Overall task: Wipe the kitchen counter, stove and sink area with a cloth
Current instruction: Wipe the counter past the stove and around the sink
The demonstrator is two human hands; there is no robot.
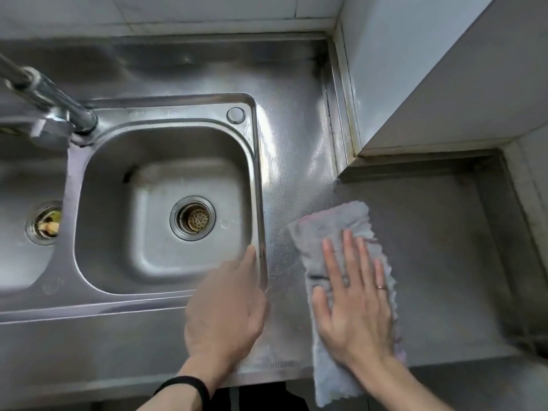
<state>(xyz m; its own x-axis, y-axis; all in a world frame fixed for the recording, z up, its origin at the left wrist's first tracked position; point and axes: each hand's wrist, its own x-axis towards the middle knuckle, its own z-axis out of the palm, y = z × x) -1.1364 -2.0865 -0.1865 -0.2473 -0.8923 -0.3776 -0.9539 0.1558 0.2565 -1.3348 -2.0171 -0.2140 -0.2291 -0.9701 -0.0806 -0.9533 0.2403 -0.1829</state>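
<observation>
Pressing the cloth [332, 229] right of the sink [257, 173], the right hand [353, 301] lies flat, fingers straight. The left hand [225, 307] touches its rim, fingers mostly hidden.

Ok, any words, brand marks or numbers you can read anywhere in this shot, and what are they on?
No text here is legible.
Sink rim: faint stamped marks along the back edge, too blurred to read.
Cloth, faucet, black wristband: no lettering visible.
</observation>
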